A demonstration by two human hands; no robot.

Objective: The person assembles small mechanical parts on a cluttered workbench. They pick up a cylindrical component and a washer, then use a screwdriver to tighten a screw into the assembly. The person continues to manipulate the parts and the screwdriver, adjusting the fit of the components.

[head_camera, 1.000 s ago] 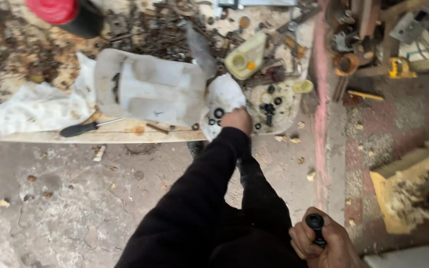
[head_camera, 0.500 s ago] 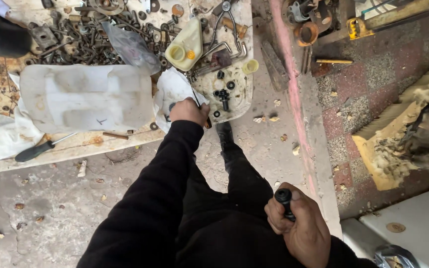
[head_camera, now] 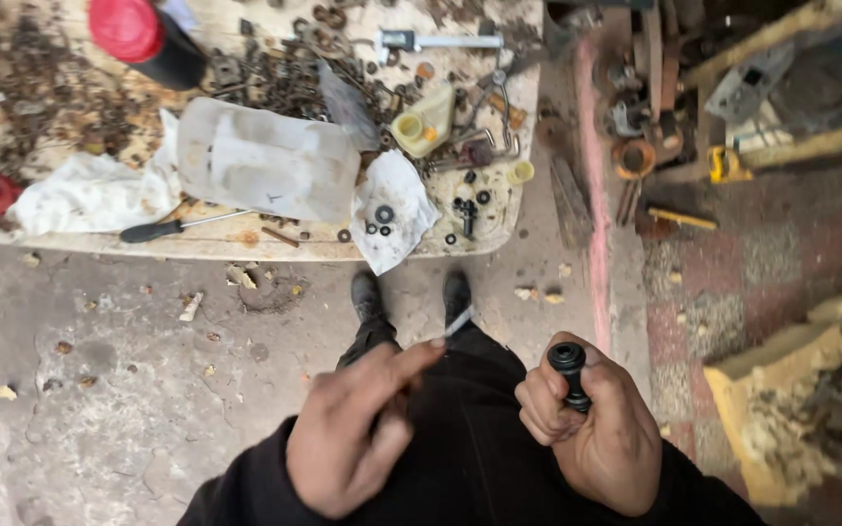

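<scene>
My right hand [head_camera: 596, 429] is clenched around a small black part [head_camera: 569, 374], its round ribbed head sticking up above my thumb and forefinger, the rest of it buried in my fist. My left hand [head_camera: 358, 429] is near it, at about the same height over my lap, fingers loosely bent, and it pinches a thin pale sliver [head_camera: 459, 321] at the tips of the forefinger and thumb; the sliver points up and to the right, and I cannot tell what it is made of. The two hands are apart, not touching. Below them I see my black trousers and my two black shoes [head_camera: 411, 292] on the dirty concrete floor, toes just short of the edge of a low wooden board [head_camera: 246, 248]. On the board, straight ahead of my shoes, lies a white rag [head_camera: 397, 209] with a few black washers [head_camera: 380, 219] on it, and just right of it more small black pieces. Left of the rag lies a whitish plastic tank [head_camera: 265, 161] on its side, with a black-handled screwdriver [head_camera: 182, 226] in front of it. Behind stand a yellow cup [head_camera: 421, 127], a heap of rusty chain and bolts, and a black can with a red cap [head_camera: 143, 39].
</scene>
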